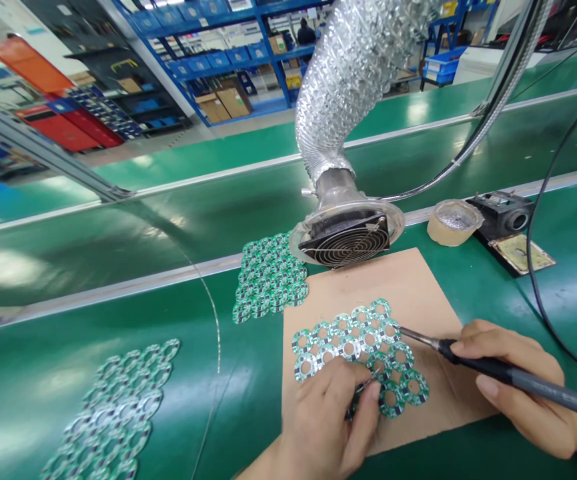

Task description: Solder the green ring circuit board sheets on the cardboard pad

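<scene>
My right hand (523, 380) grips a soldering iron (498, 370) by its dark handle. The iron's metal tip points left and meets the upper right edge of a panel of ring-shaped green circuit boards (349, 347). My left hand (325, 417) lies over the lower part of this panel. Between its thumb and fingers it pinches what looks like tweezers (367, 385), with the thin metal ends at the boards and the rest mostly hidden. Under the panel is a sheet of brown cardboard (433, 293).
More board panels lie behind the cardboard (271, 277) and at the left (113, 413). A fume extractor (351, 233) on a silver duct hangs low over the cardboard's back edge. Back right stand a tape roll (454, 223) and an iron stand (511, 223). A black cable (538, 287) hangs at the right.
</scene>
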Available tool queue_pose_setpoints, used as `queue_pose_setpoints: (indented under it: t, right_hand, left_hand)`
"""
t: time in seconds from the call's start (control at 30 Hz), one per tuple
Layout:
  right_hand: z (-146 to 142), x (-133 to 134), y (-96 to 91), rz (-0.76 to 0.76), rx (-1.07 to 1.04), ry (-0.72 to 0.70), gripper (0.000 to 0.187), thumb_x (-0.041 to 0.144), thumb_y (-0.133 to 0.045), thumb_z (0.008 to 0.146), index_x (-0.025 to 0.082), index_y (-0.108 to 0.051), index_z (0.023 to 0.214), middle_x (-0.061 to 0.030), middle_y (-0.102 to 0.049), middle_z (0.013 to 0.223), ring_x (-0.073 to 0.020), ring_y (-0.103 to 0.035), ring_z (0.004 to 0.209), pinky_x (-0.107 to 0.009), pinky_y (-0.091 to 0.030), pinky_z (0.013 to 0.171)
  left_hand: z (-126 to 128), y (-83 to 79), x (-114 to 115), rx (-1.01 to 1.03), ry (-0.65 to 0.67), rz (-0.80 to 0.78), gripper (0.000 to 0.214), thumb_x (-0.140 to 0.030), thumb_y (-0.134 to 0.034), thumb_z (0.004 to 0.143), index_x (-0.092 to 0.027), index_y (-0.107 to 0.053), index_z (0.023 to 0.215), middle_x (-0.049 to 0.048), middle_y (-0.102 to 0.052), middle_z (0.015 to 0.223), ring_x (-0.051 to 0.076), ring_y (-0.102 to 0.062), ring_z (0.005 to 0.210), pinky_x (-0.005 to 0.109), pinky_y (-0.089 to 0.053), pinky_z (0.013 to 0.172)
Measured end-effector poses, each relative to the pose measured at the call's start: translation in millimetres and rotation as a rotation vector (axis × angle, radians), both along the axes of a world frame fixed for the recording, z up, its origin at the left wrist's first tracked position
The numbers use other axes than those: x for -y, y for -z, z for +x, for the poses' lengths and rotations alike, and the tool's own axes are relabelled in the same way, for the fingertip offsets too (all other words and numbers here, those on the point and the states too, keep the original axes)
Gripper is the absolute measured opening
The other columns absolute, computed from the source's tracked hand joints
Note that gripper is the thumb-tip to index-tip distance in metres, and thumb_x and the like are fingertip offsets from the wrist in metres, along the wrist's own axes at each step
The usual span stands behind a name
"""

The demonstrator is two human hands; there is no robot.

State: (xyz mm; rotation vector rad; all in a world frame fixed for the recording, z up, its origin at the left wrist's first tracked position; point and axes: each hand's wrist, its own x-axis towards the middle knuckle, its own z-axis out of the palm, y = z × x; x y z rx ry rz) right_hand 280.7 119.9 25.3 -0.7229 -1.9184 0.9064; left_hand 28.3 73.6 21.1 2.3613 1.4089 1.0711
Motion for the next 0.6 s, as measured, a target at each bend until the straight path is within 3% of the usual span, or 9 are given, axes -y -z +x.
queue_pose_setpoints:
  t: [0.13,0.3,0.6]
  right_hand:
    - [13,0,6.2,-0.016,0.008,0.048,0.028,0.012,-0.048,0.081,0.019,-0.058,0.106,-0.0067,-0.060,0.080,-0.0190,-0.058,0.066,-0.032,-0.045,0.054]
    - [17,-3,14.9,0.106,0.003,0.183,0.029,0.006,-0.056,0.077,0.021,-0.060,0.102,-0.0047,-0.060,0.076,-0.0185,-0.058,0.066,-0.031,-0.046,0.056]
    - [19,-3,15.1,-0.059,0.090,0.107,0.019,0.015,-0.053,0.080,0.021,-0.060,0.098,-0.0015,-0.063,0.073,-0.0143,-0.056,0.058,-0.026,-0.043,0.051]
  left_hand:
    - [15,-9.8,5,0.060,0.075,-0.157,0.006,-0.014,-0.044,0.084,-0.018,-0.048,0.083,0.0004,-0.053,0.066,0.011,-0.049,0.055,0.022,-0.039,0.046]
    - [27,-4.3,7,0.043,0.087,-0.089,0.009,-0.013,-0.047,0.085,-0.019,-0.049,0.078,0.0000,-0.055,0.066,0.010,-0.049,0.054,0.021,-0.037,0.045]
    - [21,2.5,9,0.008,-0.004,0.030,0.011,-0.008,-0.054,0.081,-0.018,-0.055,0.078,-0.0048,-0.047,0.052,0.009,-0.047,0.050,0.022,-0.034,0.046]
